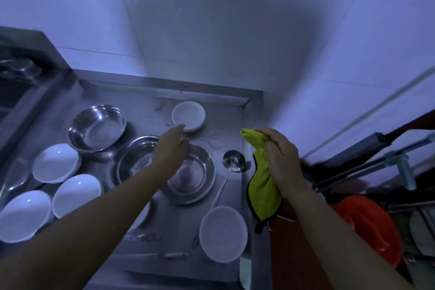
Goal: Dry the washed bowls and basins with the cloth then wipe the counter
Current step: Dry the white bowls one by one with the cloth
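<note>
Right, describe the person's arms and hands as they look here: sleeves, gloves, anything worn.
Both forearms are bare for all that shows: no sleeve reaches into view. The left hand and the right hand wear no gloves. No watch, bracelet or ring can be made out, though the dim bluish light makes small items hard to rule out.

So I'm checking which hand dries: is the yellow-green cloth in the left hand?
No, the right hand grips the yellow-green cloth, while the left hand reaches toward the small white bowl.
</note>
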